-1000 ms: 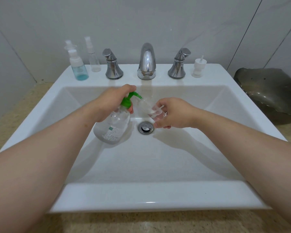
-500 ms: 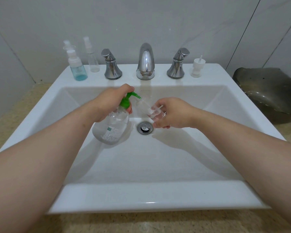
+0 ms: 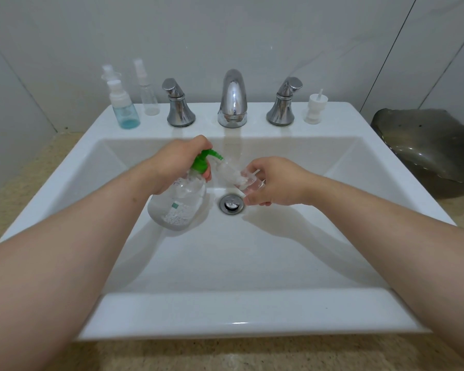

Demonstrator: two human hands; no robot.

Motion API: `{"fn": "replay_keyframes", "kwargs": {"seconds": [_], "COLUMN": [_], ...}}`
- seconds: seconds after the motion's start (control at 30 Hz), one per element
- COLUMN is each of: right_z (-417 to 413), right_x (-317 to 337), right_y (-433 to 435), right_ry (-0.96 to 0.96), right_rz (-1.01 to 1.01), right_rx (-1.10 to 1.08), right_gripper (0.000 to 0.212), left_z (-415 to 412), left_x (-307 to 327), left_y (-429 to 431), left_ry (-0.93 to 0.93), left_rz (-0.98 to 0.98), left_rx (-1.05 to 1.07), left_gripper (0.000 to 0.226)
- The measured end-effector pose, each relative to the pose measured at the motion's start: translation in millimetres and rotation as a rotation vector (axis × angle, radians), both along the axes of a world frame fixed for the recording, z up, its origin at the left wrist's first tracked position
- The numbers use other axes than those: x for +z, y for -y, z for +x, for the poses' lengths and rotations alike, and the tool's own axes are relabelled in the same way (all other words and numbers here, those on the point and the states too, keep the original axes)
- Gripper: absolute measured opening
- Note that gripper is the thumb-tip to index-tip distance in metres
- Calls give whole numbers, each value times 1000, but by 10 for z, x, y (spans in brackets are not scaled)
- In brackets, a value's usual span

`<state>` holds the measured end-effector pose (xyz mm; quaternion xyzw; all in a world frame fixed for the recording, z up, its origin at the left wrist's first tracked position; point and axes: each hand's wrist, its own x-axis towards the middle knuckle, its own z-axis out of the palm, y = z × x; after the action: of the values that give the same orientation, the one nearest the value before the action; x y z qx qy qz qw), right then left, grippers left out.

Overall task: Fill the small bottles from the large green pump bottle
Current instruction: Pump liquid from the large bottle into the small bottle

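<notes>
Mid-fill: left hand [image 3: 177,162] grips the pump bottle [image 3: 177,207] at its green head; right hand [image 3: 275,182] holds a small bottle [image 3: 235,176] tilted, mouth at the nozzle, both over the sink [image 3: 239,311] drain [image 3: 231,204]. Next: pump, keeping the mouth aligned. Pump bottle part full, clear; small bottle's level unreadable. Back-left rim: blue bottle [image 3: 125,113] low, clear bottle [image 3: 149,99] looks empty.

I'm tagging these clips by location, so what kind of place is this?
Most likely a bathroom: a white washbasin set in a speckled countertop, a chrome tap between two lever handles, and small spray bottles on its ledge by the wall.
</notes>
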<state>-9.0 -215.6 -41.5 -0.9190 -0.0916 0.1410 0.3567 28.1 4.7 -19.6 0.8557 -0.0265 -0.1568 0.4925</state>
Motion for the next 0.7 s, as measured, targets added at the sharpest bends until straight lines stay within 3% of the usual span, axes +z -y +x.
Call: {"fn": "replay_keyframes", "kwargs": {"seconds": [0.7], "right_z": [-4], "right_x": [24], "right_y": [-6], "right_ry": [4], "right_rz": [6], "right_rx": [-8], "right_gripper": [35], "left_z": [4], "left_x": [-4], "left_y": [-4], "left_ry": [-17], "left_rz": [-12], "left_rx": [7], "left_gripper": [54]}}
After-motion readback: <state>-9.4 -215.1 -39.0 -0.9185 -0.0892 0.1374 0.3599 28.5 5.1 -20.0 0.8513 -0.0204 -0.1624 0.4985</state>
